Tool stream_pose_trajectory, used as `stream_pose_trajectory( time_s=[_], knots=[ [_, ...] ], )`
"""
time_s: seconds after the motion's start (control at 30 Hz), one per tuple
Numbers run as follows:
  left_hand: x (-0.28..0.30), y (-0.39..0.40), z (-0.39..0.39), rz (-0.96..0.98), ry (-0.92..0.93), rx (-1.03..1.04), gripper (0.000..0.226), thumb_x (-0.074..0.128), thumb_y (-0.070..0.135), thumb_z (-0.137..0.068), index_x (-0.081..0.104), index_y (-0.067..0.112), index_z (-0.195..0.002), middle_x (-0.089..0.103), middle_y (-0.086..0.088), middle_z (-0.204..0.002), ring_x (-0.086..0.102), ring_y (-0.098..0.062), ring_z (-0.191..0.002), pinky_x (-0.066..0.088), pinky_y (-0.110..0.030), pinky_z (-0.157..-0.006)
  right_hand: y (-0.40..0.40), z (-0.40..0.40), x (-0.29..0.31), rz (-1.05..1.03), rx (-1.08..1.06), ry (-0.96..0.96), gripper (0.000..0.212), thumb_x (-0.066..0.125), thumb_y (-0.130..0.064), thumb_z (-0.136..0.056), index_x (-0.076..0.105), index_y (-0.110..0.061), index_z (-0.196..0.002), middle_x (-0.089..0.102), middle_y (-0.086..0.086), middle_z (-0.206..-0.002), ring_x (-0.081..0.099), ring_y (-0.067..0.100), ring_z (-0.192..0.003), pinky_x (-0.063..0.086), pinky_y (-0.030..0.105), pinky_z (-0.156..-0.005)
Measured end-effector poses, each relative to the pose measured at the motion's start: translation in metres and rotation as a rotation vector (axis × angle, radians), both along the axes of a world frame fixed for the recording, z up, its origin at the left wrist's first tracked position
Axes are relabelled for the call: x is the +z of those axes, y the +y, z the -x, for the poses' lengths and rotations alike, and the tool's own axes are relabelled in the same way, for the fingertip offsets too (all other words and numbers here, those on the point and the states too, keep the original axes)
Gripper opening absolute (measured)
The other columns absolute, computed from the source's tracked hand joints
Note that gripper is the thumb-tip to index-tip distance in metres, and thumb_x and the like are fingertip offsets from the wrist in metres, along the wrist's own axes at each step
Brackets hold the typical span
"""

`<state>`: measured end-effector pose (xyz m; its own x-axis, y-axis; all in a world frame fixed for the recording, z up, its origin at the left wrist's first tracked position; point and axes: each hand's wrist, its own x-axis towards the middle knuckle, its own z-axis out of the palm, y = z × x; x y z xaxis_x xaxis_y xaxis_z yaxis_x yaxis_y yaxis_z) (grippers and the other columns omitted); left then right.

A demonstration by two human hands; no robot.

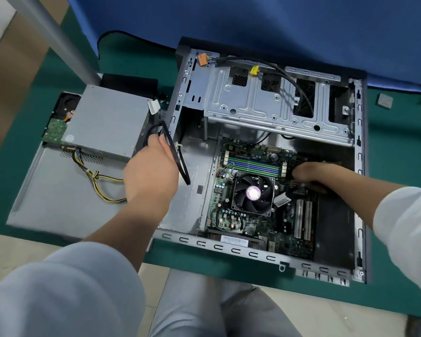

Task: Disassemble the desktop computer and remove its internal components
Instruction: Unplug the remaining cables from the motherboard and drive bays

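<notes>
The open computer case point(253, 251) lies on its side on a green mat. Inside it sits the motherboard point(253, 222) with a black CPU fan point(252, 193) and memory slots point(255, 164). My left hand point(151, 171) holds a flat black cable point(179, 156) looped over the case's left edge. My right hand point(311, 172) reaches down onto the board right of the fan, its fingers curled over a dark heatsink area; what they hold is hidden. A metal drive cage point(265, 103) spans the case's far half.
A grey power supply point(107, 122) with yellow and black wires point(100, 181) rests on the removed side panel point(56, 203) at left, a green circuit board point(55, 130) beside it. A small grey chip point(384, 101) lies far right. A blue cloth point(253, 20) hangs behind.
</notes>
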<state>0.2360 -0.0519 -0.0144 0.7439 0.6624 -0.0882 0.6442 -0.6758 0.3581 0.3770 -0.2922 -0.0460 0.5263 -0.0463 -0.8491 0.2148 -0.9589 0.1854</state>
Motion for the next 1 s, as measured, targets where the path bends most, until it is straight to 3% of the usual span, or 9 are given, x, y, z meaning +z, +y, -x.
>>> stream_pose_trajectory(
  time_s=[0.03,0.13,0.3,0.37,0.47,0.67,0.77,0.87,1.0],
  knots=[
    [0.0,0.0,0.0,0.001,-0.002,-0.001,0.037,0.016,0.028,-0.103,0.046,0.008,-0.1,0.035,0.002,-0.054,0.031,-0.018,-0.048,0.025,-0.033,-0.054,0.003,-0.001,-0.001,0.017,-0.017,0.007,0.037,0.029,0.002,-0.097,0.034,-0.005,-0.062,0.04,0.009,-0.074,0.034,0.012,-0.059,0.031,0.023,-0.068],
    [0.0,-0.001,0.0,-0.001,-0.002,-0.004,0.036,0.016,0.028,-0.103,0.046,0.008,-0.1,0.035,0.002,-0.054,0.032,-0.019,-0.049,0.025,-0.034,-0.055,0.008,-0.003,-0.01,0.058,0.009,0.055,0.016,0.034,-0.003,-0.097,0.048,0.002,-0.091,0.043,0.009,-0.096,0.043,0.018,-0.074,0.038,0.028,-0.076],
    [0.0,-0.001,0.0,-0.015,0.013,-0.012,0.037,0.015,0.028,-0.103,0.046,0.008,-0.099,0.034,0.002,-0.055,0.041,-0.028,-0.059,0.029,-0.036,-0.057,0.009,-0.004,-0.007,0.06,0.005,0.047,0.032,0.033,-0.006,-0.098,0.038,-0.004,-0.067,0.039,0.008,-0.075,0.039,0.016,-0.06,0.037,0.027,-0.058],
    [0.001,-0.001,0.0,-0.018,0.023,-0.015,0.036,0.015,0.028,-0.103,0.046,0.009,-0.099,0.034,0.002,-0.055,0.04,-0.028,-0.058,0.029,-0.036,-0.057,0.005,-0.003,-0.006,0.055,0.048,0.056,0.021,0.033,-0.004,-0.098,0.048,0.005,-0.087,0.05,0.021,-0.098,0.052,0.026,-0.085,0.038,0.027,-0.075],
    [0.002,-0.001,0.0,-0.023,0.027,-0.018,0.035,0.015,0.028,-0.103,0.044,0.01,-0.097,0.035,0.001,-0.055,0.036,-0.024,-0.053,0.028,-0.035,-0.056,-0.01,0.001,-0.01,0.039,0.079,0.015,0.035,0.032,-0.008,-0.098,0.053,0.005,-0.124,0.049,0.019,-0.134,0.05,0.031,-0.12,0.04,0.031,-0.089],
    [0.004,-0.002,0.002,-0.007,0.026,-0.033,0.033,0.015,0.029,-0.103,0.042,0.011,-0.095,0.037,0.001,-0.056,0.039,-0.027,-0.057,0.029,-0.036,-0.057,-0.022,0.007,-0.014,0.092,0.313,0.02,0.038,0.031,-0.009,-0.098,0.055,-0.003,-0.128,0.051,0.012,-0.136,0.052,0.03,-0.121,0.043,0.037,-0.1],
    [0.003,-0.002,0.002,-0.002,0.031,-0.032,0.033,0.014,0.029,-0.103,0.041,0.012,-0.094,0.037,0.001,-0.057,0.039,-0.027,-0.057,0.03,-0.036,-0.058,-0.024,0.007,-0.013,0.167,0.454,0.032,0.035,0.039,-0.005,-0.092,0.058,-0.004,-0.121,0.054,0.012,-0.132,0.053,0.034,-0.117,0.046,0.045,-0.096],
    [0.003,-0.003,0.002,-0.002,0.043,-0.028,0.035,0.014,0.029,-0.103,0.042,0.01,-0.096,0.038,0.001,-0.058,0.042,-0.029,-0.059,0.032,-0.037,-0.059,-0.02,0.01,-0.013,0.277,0.545,0.009,0.035,0.047,-0.008,-0.09,0.057,-0.01,-0.123,0.052,0.008,-0.133,0.052,0.033,-0.118,0.043,0.042,-0.08],
    [0.004,-0.003,0.001,-0.024,0.047,-0.037,0.036,0.014,0.031,-0.103,0.043,0.01,-0.097,0.038,0.0,-0.057,0.04,-0.028,-0.059,0.032,-0.037,-0.058,-0.012,0.022,-0.026,0.391,0.536,-0.078,0.033,0.049,-0.012,-0.089,0.061,-0.015,-0.12,0.059,0.003,-0.123,0.058,0.024,-0.109,0.05,0.033,-0.078]
  ],
)
